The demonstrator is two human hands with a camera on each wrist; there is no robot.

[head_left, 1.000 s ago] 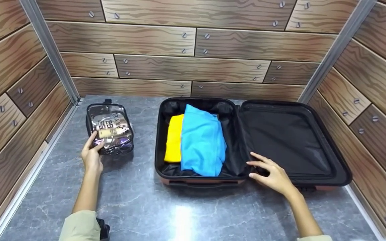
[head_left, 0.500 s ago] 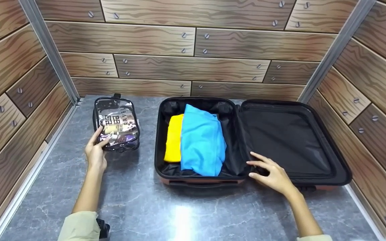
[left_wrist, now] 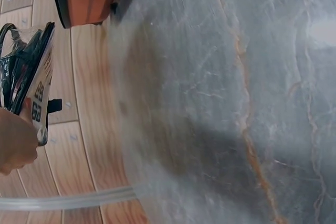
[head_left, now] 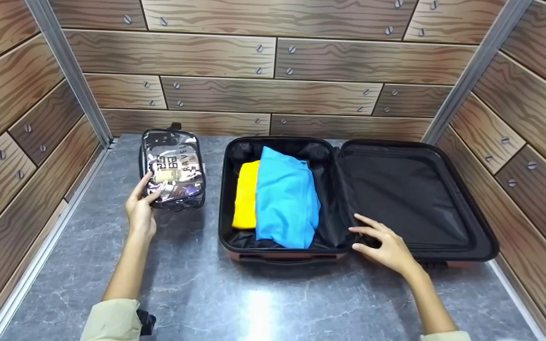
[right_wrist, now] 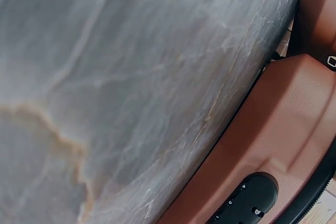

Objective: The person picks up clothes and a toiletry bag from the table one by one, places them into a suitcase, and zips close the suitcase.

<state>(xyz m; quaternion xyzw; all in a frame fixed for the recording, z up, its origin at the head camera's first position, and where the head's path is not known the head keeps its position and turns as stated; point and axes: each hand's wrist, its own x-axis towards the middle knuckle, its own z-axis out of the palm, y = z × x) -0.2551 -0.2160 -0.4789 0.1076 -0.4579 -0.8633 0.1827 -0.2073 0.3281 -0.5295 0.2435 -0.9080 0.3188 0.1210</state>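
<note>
A clear toiletry pouch [head_left: 173, 169] with black trim and small bottles inside is lifted and tilted above the grey marble table [head_left: 197, 293], left of the suitcase. My left hand [head_left: 141, 208] grips its near end, thumb on top; the left wrist view shows the pouch [left_wrist: 32, 77] edge-on beside my fingers [left_wrist: 16, 142]. The open suitcase [head_left: 358, 199] lies flat, brown shell, black lining. Its left half holds a folded blue garment [head_left: 285, 199] over a yellow one [head_left: 247, 194]. My right hand [head_left: 382, 241] rests with spread fingers on the suitcase's front rim near the hinge.
Wood-pattern panels with metal corner posts wall the table on the left, back and right. The suitcase's right half [head_left: 410, 199] is a zipped black lining panel. The right wrist view shows the brown shell [right_wrist: 273, 150] and a black wheel housing [right_wrist: 247, 198] against the marble.
My left hand has lifted the clear pouch off the table and carried it up and to the right, toward the suitcase. The right hand has stayed where it was.
</note>
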